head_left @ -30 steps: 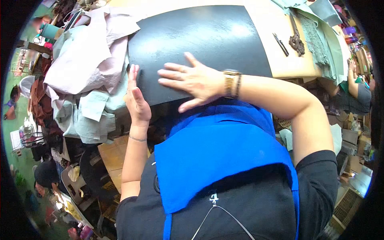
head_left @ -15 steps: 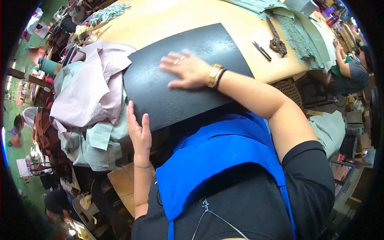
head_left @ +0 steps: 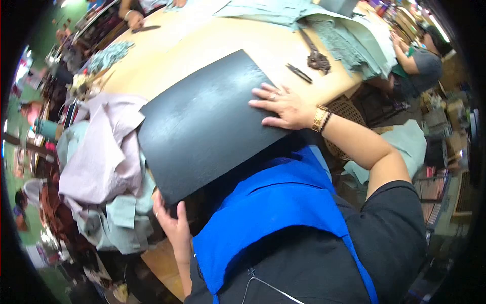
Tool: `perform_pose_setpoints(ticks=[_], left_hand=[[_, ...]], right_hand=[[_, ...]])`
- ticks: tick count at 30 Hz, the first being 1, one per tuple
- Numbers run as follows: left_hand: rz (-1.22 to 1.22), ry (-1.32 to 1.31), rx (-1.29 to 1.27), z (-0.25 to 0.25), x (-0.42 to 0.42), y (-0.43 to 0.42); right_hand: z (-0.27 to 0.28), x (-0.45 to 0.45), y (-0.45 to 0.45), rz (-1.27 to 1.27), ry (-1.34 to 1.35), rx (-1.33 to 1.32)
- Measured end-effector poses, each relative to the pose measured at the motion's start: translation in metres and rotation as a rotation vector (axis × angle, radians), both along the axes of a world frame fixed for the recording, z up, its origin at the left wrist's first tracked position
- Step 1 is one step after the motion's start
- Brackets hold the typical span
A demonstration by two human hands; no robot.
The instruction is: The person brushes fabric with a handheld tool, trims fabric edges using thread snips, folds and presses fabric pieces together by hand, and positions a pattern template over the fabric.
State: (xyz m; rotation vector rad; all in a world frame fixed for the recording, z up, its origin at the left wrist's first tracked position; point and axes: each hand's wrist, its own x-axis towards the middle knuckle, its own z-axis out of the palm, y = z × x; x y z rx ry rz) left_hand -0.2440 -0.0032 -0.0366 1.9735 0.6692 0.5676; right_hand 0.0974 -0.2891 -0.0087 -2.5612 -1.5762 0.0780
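A large black sheet [head_left: 202, 126], smooth and slightly curved, lies at the near edge of the pale table. My right hand [head_left: 288, 108] rests flat on its right end, fingers spread, with a gold watch [head_left: 320, 118] on the wrist. At the sheet's lower left corner is my left hand [head_left: 172, 219], its thumb and fingers apart against the edge; some fingertips are partly hidden by the corner. Beyond the sheet lie a small black pair of snips [head_left: 298, 73] and dark scissors [head_left: 318, 60] with wrapped handles.
Pinkish leather [head_left: 101, 157] and pale green pieces [head_left: 126, 213] hang over the table's left side. More green sheets [head_left: 349, 40] are stacked at the far right. Across the table [head_left: 187, 45], another person's hand [head_left: 134, 20] is beside a dark blade. A seated person [head_left: 425, 66] works at right.
My right hand has slid from the sheet's middle to its right end. The sheet looks smoother and shifted as the view tilted upward. Another person's hands have come into view at the far edge.
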Motion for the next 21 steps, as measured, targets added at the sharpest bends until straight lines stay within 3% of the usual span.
perform_pose_setpoints(ticks=[2, 3, 5, 7, 8, 9, 13, 15, 17, 20, 21], left_hand=[[0.077, -0.072, -0.238, -0.005, -0.008, -0.003], [0.064, -0.046, -0.229, -0.019, -0.015, 0.004], [0.166, 0.140, -0.594, -0.019, -0.017, 0.016], [0.187, -0.018, -0.760, -0.012, -0.006, 0.015], [0.194, -0.091, -0.842, -0.010, 0.000, 0.014], [0.185, -0.107, -0.805, -0.014, 0.002, 0.019], [0.164, -0.137, -0.717, -0.037, 0.001, 0.037], [0.194, -0.124, -0.707, -0.034, 0.000, 0.040], [0.119, -0.127, -0.737, 0.003, 0.005, 0.032], [0.070, 0.000, -0.954, 0.028, 0.011, 0.062], [0.097, -0.009, -0.823, 0.025, 0.016, 0.058]], right_hand=[[-0.026, 0.009, -0.043, -0.221, -0.152, 0.334], [-0.021, 0.003, -0.059, -0.333, -0.064, 0.292], [-0.012, -0.026, -0.080, -0.544, 0.118, 0.217], [-0.021, -0.048, -0.082, -0.608, 0.305, 0.361], [-0.022, -0.055, -0.079, -0.655, 0.580, 0.433], [-0.011, -0.063, -0.071, -0.748, 0.905, 0.491], [-0.037, -0.065, -0.053, -0.774, 1.332, 0.887], [-0.029, -0.065, -0.053, -0.784, 1.379, 0.934], [-0.013, -0.044, -0.062, -0.707, 1.527, 0.887], [0.011, -0.008, -0.055, -0.716, 1.697, 0.875], [0.004, -0.001, -0.047, -0.665, 1.535, 0.870]])
